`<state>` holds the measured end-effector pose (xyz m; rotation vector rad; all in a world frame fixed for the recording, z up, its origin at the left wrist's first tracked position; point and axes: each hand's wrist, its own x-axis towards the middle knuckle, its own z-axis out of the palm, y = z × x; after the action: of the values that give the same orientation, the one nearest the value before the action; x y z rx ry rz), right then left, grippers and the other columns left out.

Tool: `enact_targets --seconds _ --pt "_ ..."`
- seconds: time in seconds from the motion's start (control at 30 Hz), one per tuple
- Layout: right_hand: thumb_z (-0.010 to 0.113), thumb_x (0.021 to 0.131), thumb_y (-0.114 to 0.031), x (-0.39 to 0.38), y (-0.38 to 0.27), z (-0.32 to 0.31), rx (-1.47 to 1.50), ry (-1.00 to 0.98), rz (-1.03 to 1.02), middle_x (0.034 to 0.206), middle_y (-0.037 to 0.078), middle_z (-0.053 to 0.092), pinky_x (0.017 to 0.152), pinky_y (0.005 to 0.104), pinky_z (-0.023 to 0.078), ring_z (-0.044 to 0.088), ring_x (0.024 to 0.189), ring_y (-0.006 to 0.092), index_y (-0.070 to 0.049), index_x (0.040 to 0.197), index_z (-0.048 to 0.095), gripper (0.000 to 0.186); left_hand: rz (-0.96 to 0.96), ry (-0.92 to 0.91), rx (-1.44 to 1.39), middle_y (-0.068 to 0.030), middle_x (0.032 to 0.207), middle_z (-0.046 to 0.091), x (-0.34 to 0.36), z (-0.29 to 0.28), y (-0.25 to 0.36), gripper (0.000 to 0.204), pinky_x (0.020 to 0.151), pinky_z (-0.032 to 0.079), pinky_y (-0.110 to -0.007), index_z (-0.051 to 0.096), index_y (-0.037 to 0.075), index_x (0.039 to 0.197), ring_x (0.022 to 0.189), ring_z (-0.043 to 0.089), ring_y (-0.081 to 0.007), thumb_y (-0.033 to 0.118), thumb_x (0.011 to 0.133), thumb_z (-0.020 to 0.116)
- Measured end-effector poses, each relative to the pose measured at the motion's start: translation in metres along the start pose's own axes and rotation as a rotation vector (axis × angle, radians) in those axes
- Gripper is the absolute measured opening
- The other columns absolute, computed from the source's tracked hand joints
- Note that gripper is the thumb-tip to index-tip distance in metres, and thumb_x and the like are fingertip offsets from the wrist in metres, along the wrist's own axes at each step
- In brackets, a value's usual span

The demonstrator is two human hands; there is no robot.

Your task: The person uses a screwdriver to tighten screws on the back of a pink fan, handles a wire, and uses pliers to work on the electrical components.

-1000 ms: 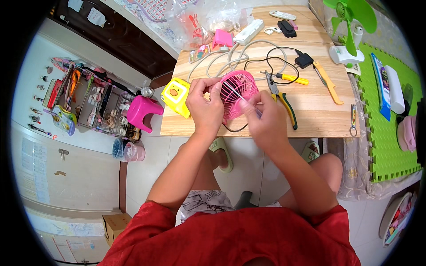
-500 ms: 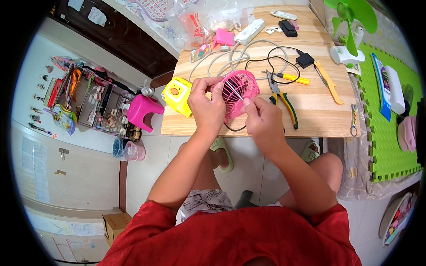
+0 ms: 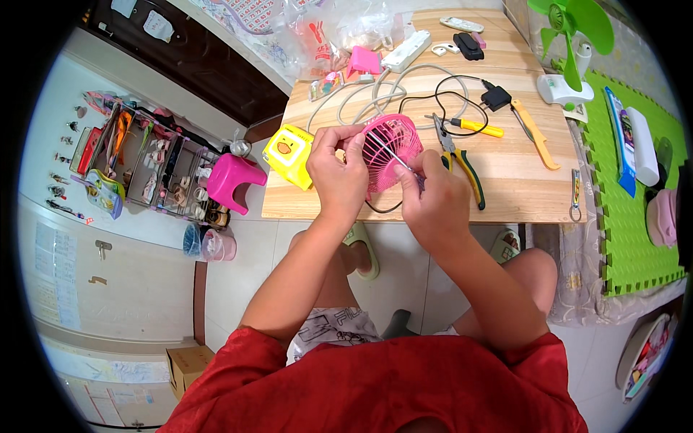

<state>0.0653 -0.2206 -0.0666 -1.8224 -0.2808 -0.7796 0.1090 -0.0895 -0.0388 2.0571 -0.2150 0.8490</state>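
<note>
My left hand (image 3: 338,167) grips the left rim of a pink fan guard (image 3: 405,132), thumb and fingers pinched on its edge. The guard is tilted above the near edge of the table, and dark slots show between its bars. My right hand (image 3: 437,196) is closed around a screwdriver (image 3: 392,152). Its thin metal shaft crosses the guard toward my left fingertips; most of the handle is hidden in my fist. Whether the tip touches a screw, I cannot tell. A yellow duck-faced box (image 3: 289,156) stands just left of my left hand.
Pliers (image 3: 462,162), a yellow-handled tool (image 3: 478,128), a yellow knife (image 3: 535,135) and a black adapter (image 3: 495,97) lie right of the guard. Loose cables lead to a white power strip (image 3: 406,51). A green fan (image 3: 574,32) stands at the far right.
My right hand has shifted slightly right and down, with its fingers curled differently around the screwdriver handle. More of the shaft shows. My left hand and the fan guard have barely moved.
</note>
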Motion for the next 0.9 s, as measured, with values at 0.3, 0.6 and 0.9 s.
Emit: enact_targets --seconds 0.3,0.6,0.9 --pt "0.063 0.084 -0.013 0.0089 -0.0039 -0.0088 0.096 -0.171 0.260 0.067 0.014 0.060 0.053 0.0442 0.045 0.060 0.059 0.0352 -0.002 0.085 0.051 0.016 0.001 -0.041 0.041 -0.0080 0.083 0.062 -0.0012 -0.0021 0.0012 0.006 0.069 0.048 -0.024 0.065 -0.004 0.088 0.074 0.060 -0.0119 0.000 0.085 0.061" --pt "0.068 0.082 -0.014 0.0030 0.0011 -0.0026 -0.017 0.046 0.035 0.068 0.013 0.059 0.053 0.0366 0.044 0.057 0.056 0.0295 -0.003 0.081 0.053 0.019 0.002 -0.029 0.047 -0.0081 0.083 0.062 0.0001 -0.0010 0.0025 0.007 0.070 0.048 -0.024 0.065 -0.004 0.088 0.074 0.060 -0.0120 -0.001 0.084 0.061" --pt "0.065 0.084 -0.018 0.0086 -0.0004 -0.0088 -0.033 -0.193 0.251 0.071 0.016 0.062 0.053 0.0442 0.045 0.061 0.063 0.0343 0.000 0.086 0.051 0.023 -0.011 -0.028 0.042 -0.0076 0.083 0.062 -0.0005 -0.0017 -0.0008 0.007 0.070 0.048 -0.024 0.065 -0.004 0.088 0.074 0.060 -0.0116 0.000 0.085 0.061"
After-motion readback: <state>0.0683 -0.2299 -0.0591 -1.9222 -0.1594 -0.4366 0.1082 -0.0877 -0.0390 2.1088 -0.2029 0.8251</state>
